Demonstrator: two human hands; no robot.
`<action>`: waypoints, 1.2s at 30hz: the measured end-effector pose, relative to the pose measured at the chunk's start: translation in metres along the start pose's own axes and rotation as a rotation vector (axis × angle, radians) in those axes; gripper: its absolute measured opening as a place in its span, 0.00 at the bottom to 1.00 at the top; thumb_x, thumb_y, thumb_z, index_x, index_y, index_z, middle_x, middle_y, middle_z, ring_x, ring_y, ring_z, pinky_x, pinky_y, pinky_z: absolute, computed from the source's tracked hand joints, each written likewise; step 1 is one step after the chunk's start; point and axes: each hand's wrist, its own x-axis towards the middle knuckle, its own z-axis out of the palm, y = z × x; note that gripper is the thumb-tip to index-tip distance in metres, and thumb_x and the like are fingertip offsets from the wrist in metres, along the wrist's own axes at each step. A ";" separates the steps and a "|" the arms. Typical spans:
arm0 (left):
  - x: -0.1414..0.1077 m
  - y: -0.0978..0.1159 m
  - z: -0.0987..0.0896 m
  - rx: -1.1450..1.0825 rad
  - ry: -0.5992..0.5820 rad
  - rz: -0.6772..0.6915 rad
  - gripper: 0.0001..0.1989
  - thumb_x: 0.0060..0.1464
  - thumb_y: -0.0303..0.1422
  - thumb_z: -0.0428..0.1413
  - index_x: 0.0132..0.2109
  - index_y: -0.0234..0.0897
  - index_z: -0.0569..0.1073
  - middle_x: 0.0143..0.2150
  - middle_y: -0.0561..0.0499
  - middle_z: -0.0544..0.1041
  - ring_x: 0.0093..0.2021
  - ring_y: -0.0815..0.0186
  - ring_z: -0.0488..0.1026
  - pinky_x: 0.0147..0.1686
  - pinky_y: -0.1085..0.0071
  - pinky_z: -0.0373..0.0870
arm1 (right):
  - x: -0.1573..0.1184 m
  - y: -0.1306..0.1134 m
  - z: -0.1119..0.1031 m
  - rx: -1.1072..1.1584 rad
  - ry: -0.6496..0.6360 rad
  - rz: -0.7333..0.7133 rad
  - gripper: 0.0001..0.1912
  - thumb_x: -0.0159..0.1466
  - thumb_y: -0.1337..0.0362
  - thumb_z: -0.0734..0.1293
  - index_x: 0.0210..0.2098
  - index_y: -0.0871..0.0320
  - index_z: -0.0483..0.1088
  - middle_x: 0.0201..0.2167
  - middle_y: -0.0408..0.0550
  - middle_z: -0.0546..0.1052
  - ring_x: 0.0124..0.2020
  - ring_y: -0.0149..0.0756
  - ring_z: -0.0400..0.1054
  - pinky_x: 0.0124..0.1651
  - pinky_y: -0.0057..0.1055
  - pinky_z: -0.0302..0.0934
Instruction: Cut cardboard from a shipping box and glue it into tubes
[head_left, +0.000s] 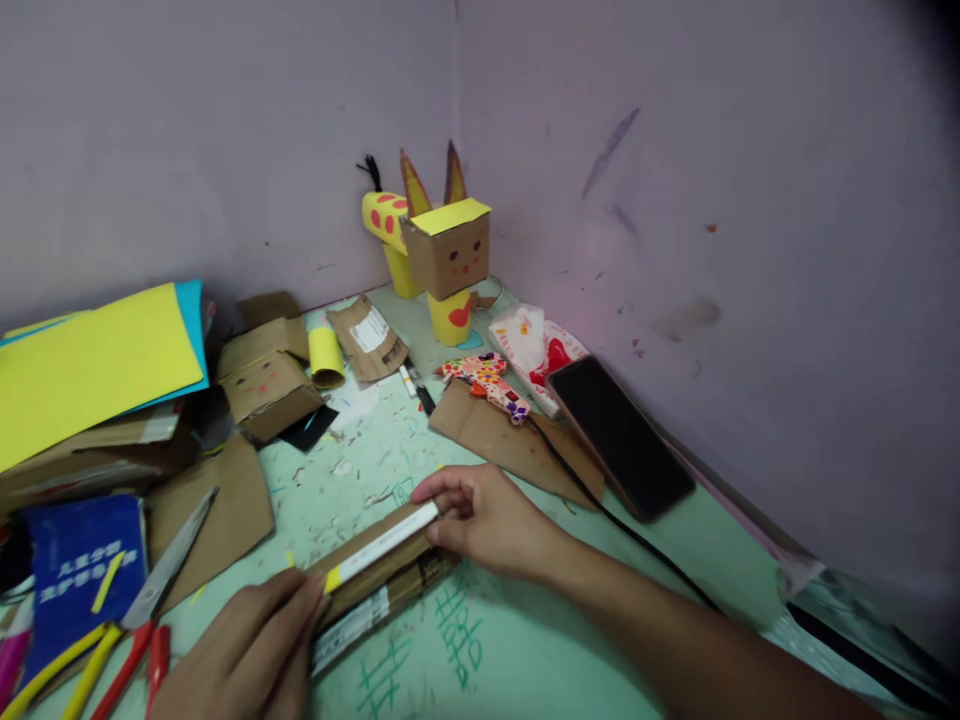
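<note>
A white marker with a yellow end (384, 545) lies slantwise over a brown cardboard piece (405, 580) at the front of the table. My right hand (491, 520) pinches the marker's white end between thumb and fingers, above the cardboard. At the yellow end, my left hand (251, 640) has its fingers pressed together around the marker and the cardboard's near left edge; its fingertips are partly hidden. A printed label (351, 630) shows on the cardboard's lower side.
Scissors (169, 560) and a blue packet (86, 580) lie left, below yellow paper (97, 360). A cardboard animal (450, 255) stands in the back corner. A glue gun (499, 395), its cable and a phone (622, 435) are at the right. A cardboard box head (270, 395) sits back left.
</note>
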 end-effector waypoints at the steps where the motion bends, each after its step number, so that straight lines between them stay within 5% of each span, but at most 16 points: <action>1: 0.004 0.005 -0.002 0.010 0.013 -0.031 0.12 0.58 0.25 0.52 0.49 0.33 0.71 0.46 0.42 0.73 0.42 0.62 0.73 0.41 0.69 0.72 | -0.002 -0.001 -0.001 -0.028 -0.003 -0.013 0.18 0.48 0.80 0.66 0.37 0.60 0.74 0.22 0.39 0.71 0.23 0.28 0.65 0.27 0.24 0.60; 5: 0.019 0.020 -0.007 0.011 0.063 -0.127 0.09 0.57 0.23 0.53 0.45 0.32 0.72 0.42 0.44 0.72 0.38 0.65 0.71 0.37 0.71 0.71 | -0.012 -0.005 -0.009 -0.242 0.061 -0.143 0.21 0.47 0.70 0.72 0.42 0.57 0.72 0.33 0.46 0.75 0.34 0.38 0.69 0.40 0.37 0.64; 8: 0.024 0.023 -0.006 -0.029 0.098 -0.138 0.09 0.56 0.21 0.52 0.43 0.32 0.71 0.40 0.44 0.72 0.37 0.65 0.70 0.34 0.72 0.70 | -0.019 -0.011 -0.010 -0.500 0.134 -0.464 0.23 0.50 0.71 0.71 0.46 0.56 0.69 0.49 0.52 0.72 0.50 0.44 0.65 0.54 0.43 0.57; 11: 0.025 0.024 -0.005 -0.057 0.094 -0.164 0.10 0.54 0.20 0.52 0.44 0.32 0.70 0.40 0.44 0.72 0.37 0.62 0.70 0.33 0.69 0.70 | -0.022 -0.020 -0.001 -0.639 0.060 -0.682 0.25 0.51 0.74 0.66 0.49 0.58 0.67 0.49 0.53 0.73 0.51 0.43 0.64 0.56 0.43 0.57; 21: 0.026 0.033 -0.006 -0.052 0.002 -0.309 0.13 0.52 0.19 0.47 0.39 0.35 0.72 0.35 0.47 0.74 0.35 0.63 0.70 0.32 0.69 0.71 | -0.007 -0.031 0.048 -0.846 -0.089 -0.595 0.27 0.50 0.74 0.64 0.51 0.60 0.65 0.37 0.49 0.78 0.39 0.45 0.70 0.45 0.46 0.63; 36: 0.028 0.033 -0.007 -0.080 -0.073 -0.363 0.14 0.52 0.19 0.47 0.39 0.34 0.74 0.31 0.48 0.72 0.31 0.61 0.68 0.27 0.67 0.67 | -0.006 -0.020 0.054 -0.868 -0.057 -0.559 0.24 0.54 0.71 0.62 0.51 0.54 0.63 0.39 0.47 0.78 0.38 0.42 0.72 0.41 0.40 0.66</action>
